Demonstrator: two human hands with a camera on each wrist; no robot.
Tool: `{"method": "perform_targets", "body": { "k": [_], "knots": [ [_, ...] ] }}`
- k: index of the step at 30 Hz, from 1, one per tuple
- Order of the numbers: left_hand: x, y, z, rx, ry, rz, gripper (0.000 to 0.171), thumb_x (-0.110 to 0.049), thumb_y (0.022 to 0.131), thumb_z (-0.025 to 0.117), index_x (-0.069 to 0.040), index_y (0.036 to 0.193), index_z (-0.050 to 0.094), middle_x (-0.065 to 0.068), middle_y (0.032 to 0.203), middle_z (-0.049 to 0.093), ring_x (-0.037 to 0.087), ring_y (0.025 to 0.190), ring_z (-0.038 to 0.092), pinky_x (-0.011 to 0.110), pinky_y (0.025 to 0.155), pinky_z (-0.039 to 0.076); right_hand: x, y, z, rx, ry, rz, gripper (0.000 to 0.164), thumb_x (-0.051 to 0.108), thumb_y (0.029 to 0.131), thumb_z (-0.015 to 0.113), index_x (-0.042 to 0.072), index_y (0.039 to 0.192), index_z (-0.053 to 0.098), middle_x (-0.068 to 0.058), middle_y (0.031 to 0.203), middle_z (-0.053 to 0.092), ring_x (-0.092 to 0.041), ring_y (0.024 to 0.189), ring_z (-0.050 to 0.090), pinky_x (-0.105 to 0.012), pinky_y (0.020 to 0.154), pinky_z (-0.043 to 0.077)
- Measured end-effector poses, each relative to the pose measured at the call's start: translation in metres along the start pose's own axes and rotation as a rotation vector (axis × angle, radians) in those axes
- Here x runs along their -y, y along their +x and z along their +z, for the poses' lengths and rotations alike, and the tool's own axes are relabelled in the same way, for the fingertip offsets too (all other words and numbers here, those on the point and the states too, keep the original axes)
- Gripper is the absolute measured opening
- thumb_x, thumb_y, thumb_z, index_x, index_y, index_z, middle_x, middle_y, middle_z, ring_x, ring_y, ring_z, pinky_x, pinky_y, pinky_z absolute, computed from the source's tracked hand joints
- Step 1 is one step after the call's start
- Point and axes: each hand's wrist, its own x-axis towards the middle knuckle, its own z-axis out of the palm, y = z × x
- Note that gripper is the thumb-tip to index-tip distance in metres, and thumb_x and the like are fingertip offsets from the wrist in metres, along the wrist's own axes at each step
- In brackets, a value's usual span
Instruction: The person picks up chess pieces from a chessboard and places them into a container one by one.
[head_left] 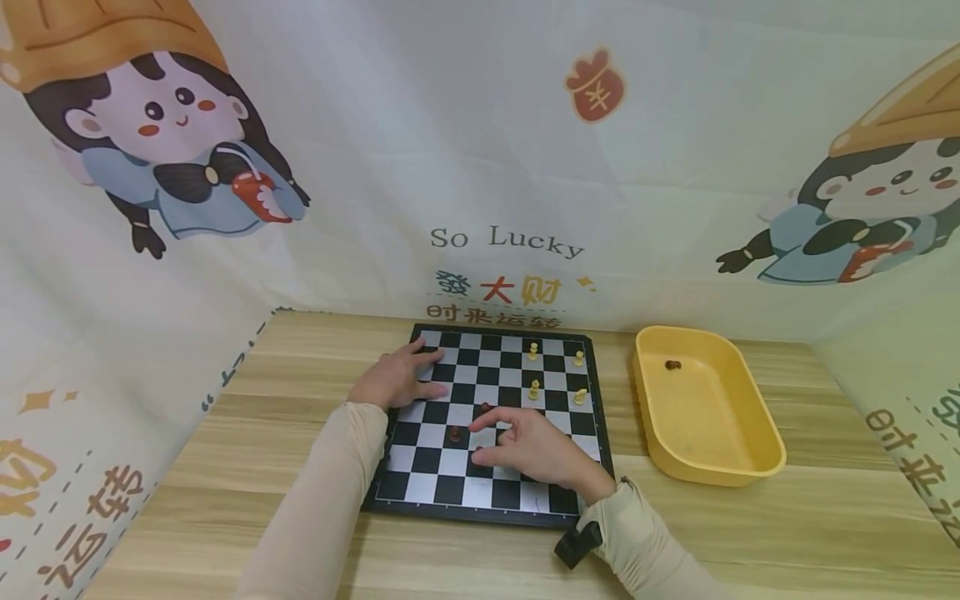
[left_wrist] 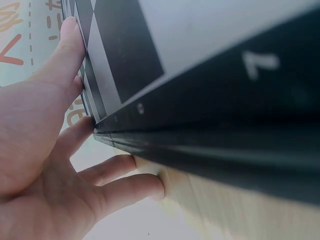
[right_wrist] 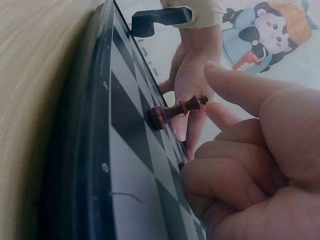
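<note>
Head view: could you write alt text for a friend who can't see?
A person's right hand is over a chessboard, near dark pieces, while the left hand rests at its left edge. Four pale pieces sit farther back; a yellow bin is at right.

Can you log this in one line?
left hand: at chessboard edge | right hand: over chessboard, by dark king | yellow tray: beside chessboard

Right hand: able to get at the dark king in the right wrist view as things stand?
Likely yes: the right hand is close by the dark king, which stands on the board, and nothing visible blocks the way.
</note>
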Motion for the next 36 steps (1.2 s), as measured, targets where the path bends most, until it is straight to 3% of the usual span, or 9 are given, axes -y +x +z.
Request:
{"method": "perform_targets", "body": {
  "k": [19, 28, 36],
  "knots": [
    [0.0, -0.001, -0.001, 0.0, -0.006, -0.003, 0.075, -0.053, 0.092, 0.069, -0.026, 0.157, 0.042, 0.011, 0.172, 0.019, 0.049, 0.153, 0.027, 0.064, 0.122, 0.03, -0.016, 0.001, 0.005, 0.015, 0.052, 0.014, 0.032, 0.02, 0.087, 0.081, 0.01, 0.116, 0.072, 0.009, 0.05, 0.041, -0.006, 0.044, 0.034, -0.019, 0.045, 0.028],
    [0.002, -0.001, 0.001, -0.001, -0.011, -0.008, 0.076, -0.053, 0.092, 0.07, -0.027, 0.157, 0.042, 0.011, 0.172, 0.019, 0.048, 0.153, 0.028, 0.062, 0.123, 0.031, -0.014, 0.0, 0.008, -0.023, 0.003, 0.026, 0.026, 0.021, 0.086, 0.081, 0.012, 0.11, 0.074, 0.007, 0.051, 0.04, -0.008, 0.046, 0.035, -0.02, 0.047, 0.029],
    [0.002, 0.0, 0.001, -0.007, -0.022, 0.027, 0.074, -0.052, 0.092, 0.069, -0.024, 0.156, 0.044, 0.014, 0.171, 0.021, 0.046, 0.154, 0.028, 0.06, 0.124, 0.031, -0.013, -0.001, 0.009, -0.069, -0.036, 0.04, 0.022, 0.02, 0.085, 0.081, 0.012, 0.105, 0.076, 0.007, 0.05, 0.039, -0.008, 0.046, 0.033, -0.02, 0.046, 0.027]
  ]
}}
